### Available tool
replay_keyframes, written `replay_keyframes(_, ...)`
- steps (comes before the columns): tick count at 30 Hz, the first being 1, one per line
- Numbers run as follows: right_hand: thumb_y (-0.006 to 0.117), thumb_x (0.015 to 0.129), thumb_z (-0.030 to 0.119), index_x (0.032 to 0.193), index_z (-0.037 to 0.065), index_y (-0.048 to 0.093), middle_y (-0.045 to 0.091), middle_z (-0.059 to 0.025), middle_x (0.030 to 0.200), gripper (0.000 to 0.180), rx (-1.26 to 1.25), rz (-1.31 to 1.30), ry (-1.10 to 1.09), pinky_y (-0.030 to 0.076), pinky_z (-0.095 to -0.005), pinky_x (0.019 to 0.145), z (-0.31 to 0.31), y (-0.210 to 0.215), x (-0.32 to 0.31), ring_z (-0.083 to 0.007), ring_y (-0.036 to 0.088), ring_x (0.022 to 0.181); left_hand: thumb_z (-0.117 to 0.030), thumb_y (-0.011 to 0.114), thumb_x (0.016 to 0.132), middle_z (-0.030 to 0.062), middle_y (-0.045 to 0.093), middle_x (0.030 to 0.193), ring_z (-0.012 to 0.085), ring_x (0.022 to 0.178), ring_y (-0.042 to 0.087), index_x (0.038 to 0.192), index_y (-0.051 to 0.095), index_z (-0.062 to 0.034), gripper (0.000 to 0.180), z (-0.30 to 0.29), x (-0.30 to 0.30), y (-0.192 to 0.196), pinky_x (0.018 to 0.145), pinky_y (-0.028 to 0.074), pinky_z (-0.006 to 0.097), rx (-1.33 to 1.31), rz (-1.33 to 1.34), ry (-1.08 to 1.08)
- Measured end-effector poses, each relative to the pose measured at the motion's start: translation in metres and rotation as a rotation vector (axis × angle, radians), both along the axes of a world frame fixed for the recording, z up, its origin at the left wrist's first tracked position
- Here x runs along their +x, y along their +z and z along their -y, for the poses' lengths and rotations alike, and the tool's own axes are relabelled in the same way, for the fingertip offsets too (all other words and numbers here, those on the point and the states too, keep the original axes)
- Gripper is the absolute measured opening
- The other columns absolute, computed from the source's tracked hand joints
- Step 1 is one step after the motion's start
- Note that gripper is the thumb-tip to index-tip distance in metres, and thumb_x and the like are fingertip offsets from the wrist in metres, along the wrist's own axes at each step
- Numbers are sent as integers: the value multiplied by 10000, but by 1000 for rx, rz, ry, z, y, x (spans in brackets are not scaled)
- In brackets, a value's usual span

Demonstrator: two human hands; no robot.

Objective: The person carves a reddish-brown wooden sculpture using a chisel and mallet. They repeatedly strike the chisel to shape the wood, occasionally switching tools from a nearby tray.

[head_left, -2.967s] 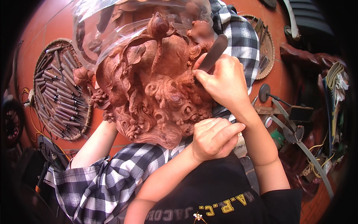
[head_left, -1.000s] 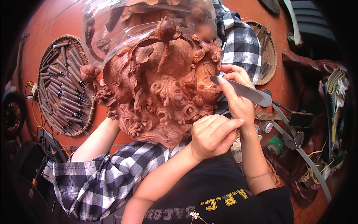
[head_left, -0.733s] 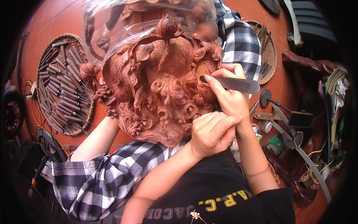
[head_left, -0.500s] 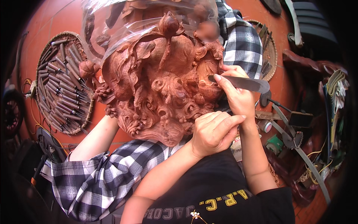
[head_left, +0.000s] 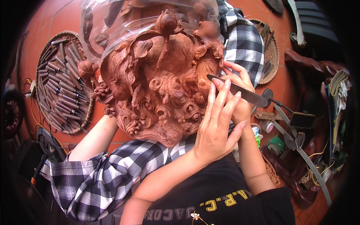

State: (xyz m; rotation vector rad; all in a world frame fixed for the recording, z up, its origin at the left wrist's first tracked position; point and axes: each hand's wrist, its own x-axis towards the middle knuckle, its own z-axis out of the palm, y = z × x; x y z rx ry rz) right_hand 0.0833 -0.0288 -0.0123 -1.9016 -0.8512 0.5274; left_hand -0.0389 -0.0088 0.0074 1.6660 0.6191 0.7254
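Note:
A large reddish-brown wood carving rests across my lap, with curling waves, leaves, a bud and a small standing figure at its right side. My right hand is closed around a flat metal carving blade with a broad rounded end. The narrow dark tip points left, at the pale wood under the figure. My left hand lies in front with fingers stretched and spread. Its fingertips overlap the blade near the tip; whether they press on it I cannot tell.
Clear plastic sheeting covers the carving's far part. A round basket of several chisels stands left on the tiled floor. Another basket sits far right. Tools, a green container and dark wood pieces lie right.
My left hand has opened from a loose curl, moved up and laid its fingers over the blade near the tip. The blade has shifted slightly left and down at its broad end.

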Motion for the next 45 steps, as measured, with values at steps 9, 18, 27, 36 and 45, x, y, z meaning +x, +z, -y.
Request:
replay_keyframes(9, 785, 848, 92, 851, -26, 734, 623, -194, 1124, 128, -4, -17, -4, 563, -393, 948, 3, 2, 4, -285, 653, 1115, -159, 696, 932, 363, 347, 1550, 566, 1463, 273, 1450, 476, 38, 596, -1, 0, 5, 1163, 330, 561, -14, -52, -43)
replay_keyframes(18, 764, 810, 103, 926, 36, 777, 609, -204, 1148, 134, 33, 40, 35, 550, -434, 984, 7, -7, 5, -332, 653, 1113, -156, 691, 939, 389, 360, 1528, 561, 1457, 289, 1429, 498, 58, 568, -2, 1, 11, 1145, 361, 549, 25, -74, -66)
replay_keyframes(27, 745, 845, 131, 947, 5, 769, 602, -210, 1213, 164, -44, 55, 39, 517, -414, 1018, 4, 2, 1, -291, 624, 1154, -149, 690, 937, 402, 360, 1519, 554, 1456, 300, 1420, 497, 75, 566, -4, 1, 15, 1163, 338, 543, 8, -85, -44)
replay_keyframes(36, 763, 834, 115, 952, 18, 768, 620, -204, 1147, 152, -47, 192, 53, 545, -416, 991, -1, 2, -6, -313, 663, 1106, -149, 701, 932, 393, 369, 1520, 561, 1451, 300, 1423, 493, 70, 576, -7, -3, 20, 1163, 339, 539, -13, -79, -8)
replay_keyframes(45, 681, 906, 136, 1004, -26, 756, 576, -203, 1251, 204, -124, 190, 131, 497, -400, 1025, 0, 9, -6, -298, 581, 1212, -152, 703, 932, 388, 379, 1517, 563, 1448, 305, 1426, 483, 76, 587, -9, -2, 16, 1159, 345, 539, -6, -51, -7)
